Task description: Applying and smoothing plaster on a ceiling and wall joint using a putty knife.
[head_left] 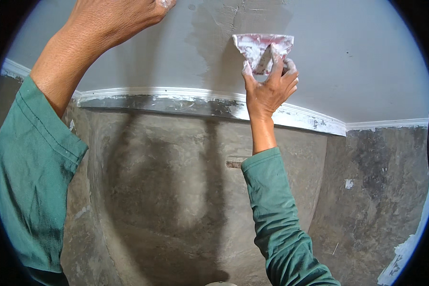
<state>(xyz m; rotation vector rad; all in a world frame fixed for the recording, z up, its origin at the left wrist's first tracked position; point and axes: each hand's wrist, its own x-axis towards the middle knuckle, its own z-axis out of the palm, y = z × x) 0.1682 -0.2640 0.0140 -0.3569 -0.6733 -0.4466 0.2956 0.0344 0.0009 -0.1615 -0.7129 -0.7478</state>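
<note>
My right hand (270, 88) grips a putty spreader (260, 44) between thumb and fingers. The spreader is wide at its far edge, reddish, and smeared with white putty. It is up at the grey ceiling (357, 62), beside a darker, rough patch (224, 24); I cannot tell whether its edge touches. White putty coats my right fingertips. Raised at the upper left, my left hand (114, 19) is cut off by the top of the view. Its fingers are mostly out of sight, with a whitish smear on the visible tip, so what it holds does not show.
White moulding (291, 114), smeared with putty, runs along where the ceiling meets the bare grey-brown wall (176, 190). A small slot-like recess (234, 163) is in the wall near my right sleeve. Another wall (372, 190) adjoins on the right, with white spots. Shadows of my arms fall across the wall.
</note>
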